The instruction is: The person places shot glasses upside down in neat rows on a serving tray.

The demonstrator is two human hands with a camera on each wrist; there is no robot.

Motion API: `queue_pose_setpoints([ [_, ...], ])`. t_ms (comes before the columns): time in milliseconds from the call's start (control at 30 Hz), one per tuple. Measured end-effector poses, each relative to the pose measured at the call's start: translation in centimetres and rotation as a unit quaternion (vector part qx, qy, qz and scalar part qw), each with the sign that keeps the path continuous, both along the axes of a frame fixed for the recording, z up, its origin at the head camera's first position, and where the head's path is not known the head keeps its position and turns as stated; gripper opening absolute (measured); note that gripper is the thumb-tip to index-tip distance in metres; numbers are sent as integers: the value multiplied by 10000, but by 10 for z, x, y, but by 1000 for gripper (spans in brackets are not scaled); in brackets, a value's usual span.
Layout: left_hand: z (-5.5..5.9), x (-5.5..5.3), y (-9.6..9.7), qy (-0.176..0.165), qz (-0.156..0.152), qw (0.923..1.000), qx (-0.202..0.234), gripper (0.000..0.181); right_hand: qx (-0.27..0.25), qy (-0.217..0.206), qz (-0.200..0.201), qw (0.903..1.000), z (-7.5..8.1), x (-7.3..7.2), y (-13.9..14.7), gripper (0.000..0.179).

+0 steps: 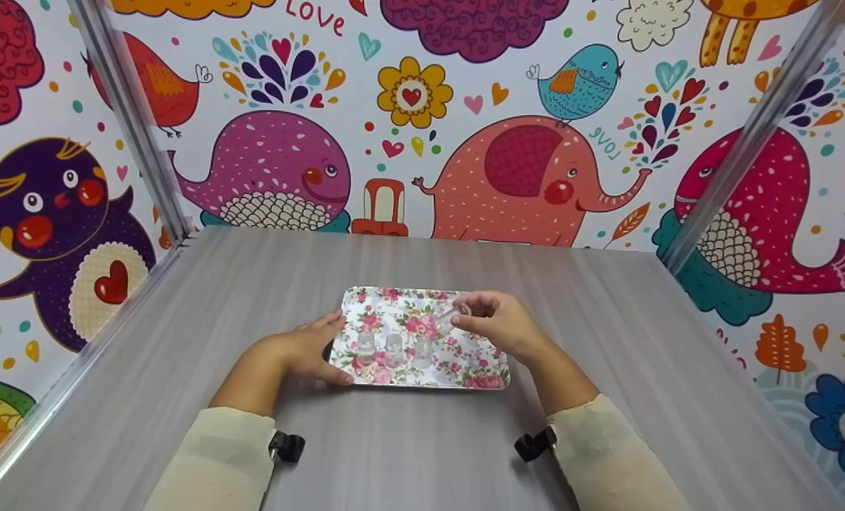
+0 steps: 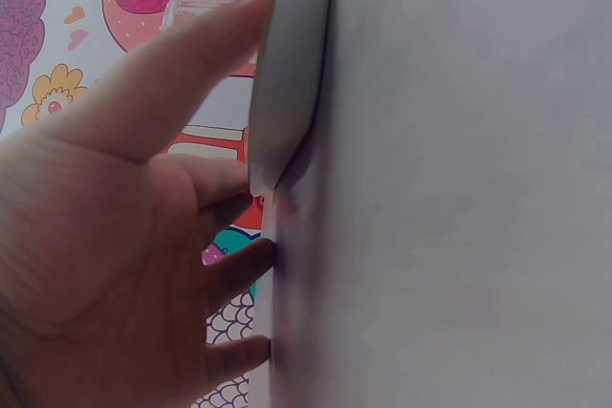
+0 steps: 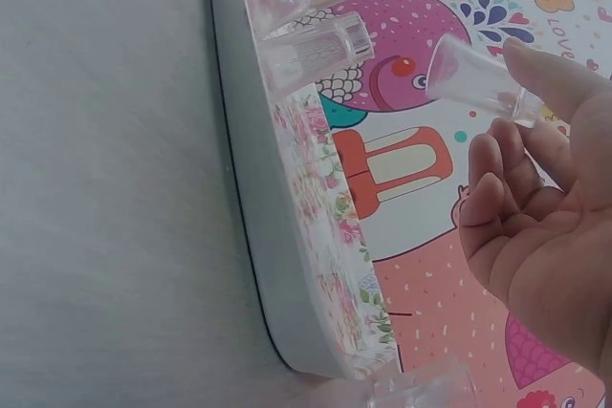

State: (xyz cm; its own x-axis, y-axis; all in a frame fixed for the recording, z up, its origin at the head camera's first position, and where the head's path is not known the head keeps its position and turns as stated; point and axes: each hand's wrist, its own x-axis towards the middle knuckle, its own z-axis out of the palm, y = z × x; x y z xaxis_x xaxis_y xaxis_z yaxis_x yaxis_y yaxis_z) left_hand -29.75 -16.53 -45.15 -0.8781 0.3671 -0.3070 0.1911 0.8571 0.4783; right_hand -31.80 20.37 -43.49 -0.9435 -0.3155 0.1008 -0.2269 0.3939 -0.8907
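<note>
A white tray with a pink floral print [image 1: 458, 365] lies on the table. My left hand [image 1: 298, 351] holds its left end, the thumb [image 2: 163, 83] at the front rim and a finger at the corner. Over the tray's right half, my right hand [image 1: 500, 323] pinches a small clear cup [image 3: 475, 78] between thumb and fingers, its wider end tilted away from the hand. Left of it, several like cups stand in a row on the tray: a left cup [image 1: 366, 348], a middle cup [image 1: 393, 348] and a right cup [image 1: 423, 350], narrower ends seemingly up.
Grey wood-grain table [image 1: 408, 447] surrounds the tray. Printed cartoon wall panels [image 1: 394, 177] stand behind and at both sides, with metal posts [image 1: 142, 128] at the corners. Another clear object [image 3: 426, 391] shows partly at the bottom of the right wrist view.
</note>
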Motion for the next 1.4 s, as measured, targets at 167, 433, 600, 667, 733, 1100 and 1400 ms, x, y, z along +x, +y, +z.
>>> queue_pose_setpoints([
  [167, -1, -1, 0, 10, 10, 10000, -42, 122, 168, -56, -12, 9998, -3, 1, -2, 31],
  [433, -1, -1, 0, 1, 28, 10000, -12, 123, 502, -234, 187, 9983, -12, -1, -6, 37],
  [600, -2, -2, 0, -4, 53, 10000, -28, 123, 772, -367, 475, 9952, -19, -3, -6, 34],
  [667, -2, -2, 0, 6, 22, 10000, -11, 123, 849, -455, 521, 9940, -21, -2, -7, 31],
  [733, -2, -2, -1, 10, -16, 10000, 2, 123, 919, -511, 538, 9930, -22, -2, -8, 28],
  [1100, -1, 1, 0, 5, 58, 10000, -3, 123, 1017, -468, 684, 9914, -23, -2, -8, 34],
  [1400, -1, 0, 1, -30, 139, 9999, -23, 123, 302, -445, 198, 9984, 0, -8, 23, 35],
])
